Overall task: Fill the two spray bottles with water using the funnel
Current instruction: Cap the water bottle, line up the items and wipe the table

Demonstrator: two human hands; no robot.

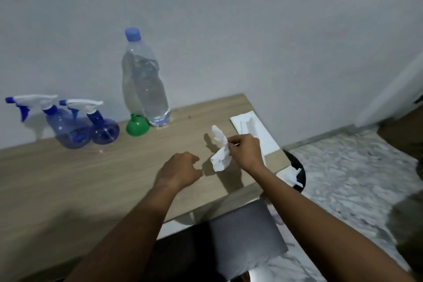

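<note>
Home room, likely: wood-grain table against plain white wall; marble-pattern floor right.

Your left hand and right hand are bare, and both forearms are uncovered, with no sleeves, gloves, rings or watch in view.

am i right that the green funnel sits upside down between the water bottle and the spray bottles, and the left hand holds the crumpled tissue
Not quite: the head view shows the right hand holding the crumpled tissue, not the left hand. The green funnel does sit upside down between the water bottle and spray bottles.
</note>
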